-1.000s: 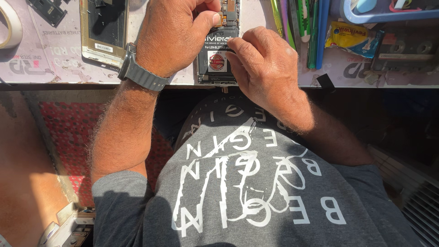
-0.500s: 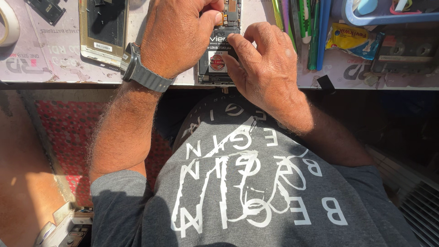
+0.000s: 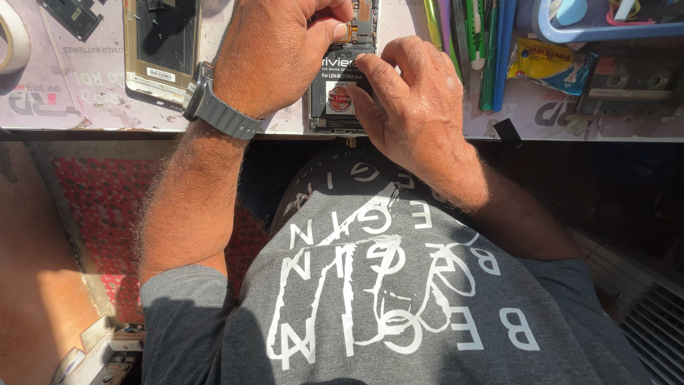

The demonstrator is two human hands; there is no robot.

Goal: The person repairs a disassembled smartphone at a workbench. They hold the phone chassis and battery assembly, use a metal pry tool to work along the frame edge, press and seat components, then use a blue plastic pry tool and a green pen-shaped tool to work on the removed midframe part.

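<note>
A sunlit workbench with a pale printed mat [image 3: 85, 93] runs across the top of the view, its front edge a straight line with dark shadow beneath it and a red perforated mat [image 3: 107, 214] down on the left. At that front edge, just left of centre, lies an opened smartphone with its black labelled battery and circuit board exposed [image 3: 340, 85]; its lower end sits right at the lip of the bench. The left hand [image 3: 274, 57], a grey band watch [image 3: 214, 107] on its wrist, is closed over the phone's upper left, thumb and fingers pinched together at the board. The right hand [image 3: 417, 96] rests against the phone's right side, its fingers bent down on the battery. The two hands are close together, nearly touching across the phone.

Room is tight: a second opened gold-framed phone shell [image 3: 160, 46] lies just left of the left wrist, and a row of green and blue pen-like tools [image 3: 477, 50] stands just right of the right hand, with a yellow and blue sachet [image 3: 545, 64] and a dark cassette-like block [image 3: 627, 89] further right. A blue tray [image 3: 605, 32] and a roll of tape [image 3: 14, 39] are cut off at the frame's edges. What the left fingertips pinch is hidden by the hand, and the phone's top end runs out of view.
</note>
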